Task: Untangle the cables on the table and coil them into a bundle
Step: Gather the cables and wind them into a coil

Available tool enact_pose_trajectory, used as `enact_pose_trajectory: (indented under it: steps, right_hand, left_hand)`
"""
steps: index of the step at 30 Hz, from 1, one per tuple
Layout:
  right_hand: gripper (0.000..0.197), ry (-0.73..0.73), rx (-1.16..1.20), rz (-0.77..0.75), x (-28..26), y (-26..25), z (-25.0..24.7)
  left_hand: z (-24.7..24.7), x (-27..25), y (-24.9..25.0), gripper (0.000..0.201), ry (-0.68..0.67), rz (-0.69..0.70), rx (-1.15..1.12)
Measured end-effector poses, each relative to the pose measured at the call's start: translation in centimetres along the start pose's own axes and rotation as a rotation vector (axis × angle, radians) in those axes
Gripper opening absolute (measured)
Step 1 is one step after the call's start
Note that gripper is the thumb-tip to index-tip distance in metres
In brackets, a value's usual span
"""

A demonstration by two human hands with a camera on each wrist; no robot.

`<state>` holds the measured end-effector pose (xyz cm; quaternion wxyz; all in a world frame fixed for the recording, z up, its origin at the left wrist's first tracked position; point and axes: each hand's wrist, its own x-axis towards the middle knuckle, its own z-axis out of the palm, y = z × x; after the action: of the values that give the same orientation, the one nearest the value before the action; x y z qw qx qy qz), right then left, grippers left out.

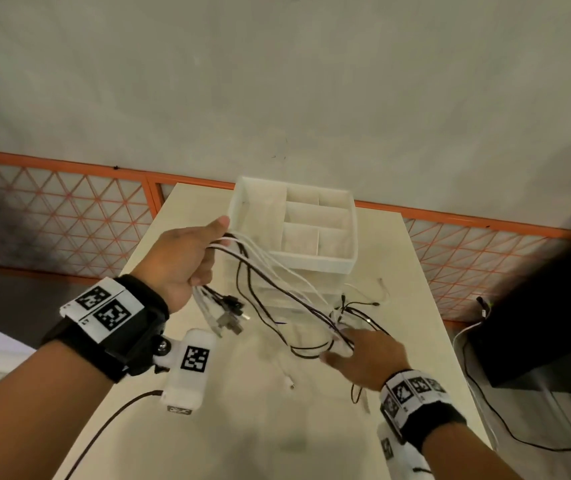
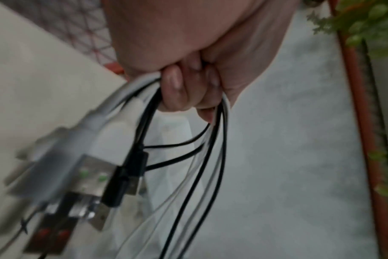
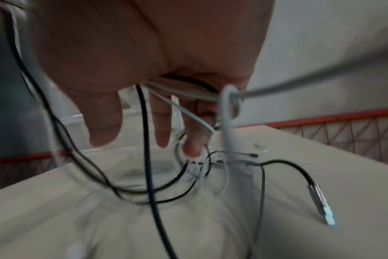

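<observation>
Gripping cables (image 1: 277, 282) aloft, left hand (image 1: 187, 258); right hand (image 1: 367, 355) lower, strands across fingers.

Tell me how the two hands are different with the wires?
The left hand is lifted above the table; the right hand is low, near the tabletop. The left hand's fingers curl tight round the cables, with the plugs dangling under it; the right hand's fingers are straighter and spread, with cable strands running through them. Both hands touch the same black and white cables.
</observation>
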<state>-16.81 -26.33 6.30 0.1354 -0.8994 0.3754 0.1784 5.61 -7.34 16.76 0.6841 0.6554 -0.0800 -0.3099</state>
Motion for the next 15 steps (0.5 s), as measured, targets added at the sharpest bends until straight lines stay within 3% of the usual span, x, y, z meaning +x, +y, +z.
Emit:
enact_pose_trajectory:
  steps: [2,5,9,12,15]
  right_hand:
    - [0.087,-0.099,0.109,-0.048,0.2,-0.1,1.2]
    - [0.088,-0.042,0.212,-0.148,0.0,-0.2,0.2]
    - [0.084,0.291,0.347,-0.325,-1.7,-2.3,-3.9]
    - [0.094,0.522,0.249,-0.406,-2.6,-5.5,-6.2]
    - [0.107,0.723,0.464,-0.462,-2.8,-7.9,-7.0]
  left_hand:
    - [0.8,-0.4,0.5,0.034,-0.052,0.015,-0.068]
    - [0.3,-0.4,1.0,0.038,-0.094,0.054,-0.002]
    - [-0.1,-0.5,0.7,0.038,-0.079,0.049,0.093]
    - [1.2,-0.9,0.4,0.046,-0.079,0.061,0.133]
    - [2.2,-1.4,0.4,0.052,-0.091,0.15,0.273]
